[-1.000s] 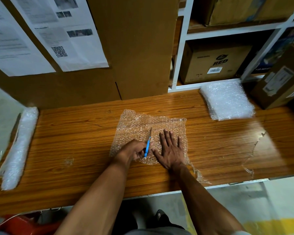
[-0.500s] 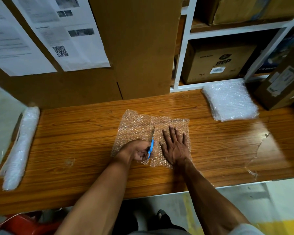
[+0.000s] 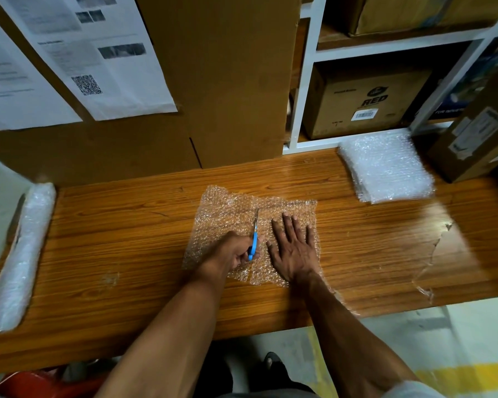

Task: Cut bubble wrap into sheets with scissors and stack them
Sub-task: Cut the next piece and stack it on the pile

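The bubble wrap sheet point(image 3: 227, 219) in the middle was clear with a dotted bubble pattern, the wood showing through it. The scissors point(image 3: 253, 239) had bright blue handles and silvery blades. The table point(image 3: 127, 239) was orange-brown with dark streaked grain. The stack of sheets point(image 3: 385, 168) at the far right looked milky white, as did the roll point(image 3: 23, 254) at the left. The papers point(image 3: 98, 53) on brown cardboard point(image 3: 227, 81) were white with grey print and a black code square.
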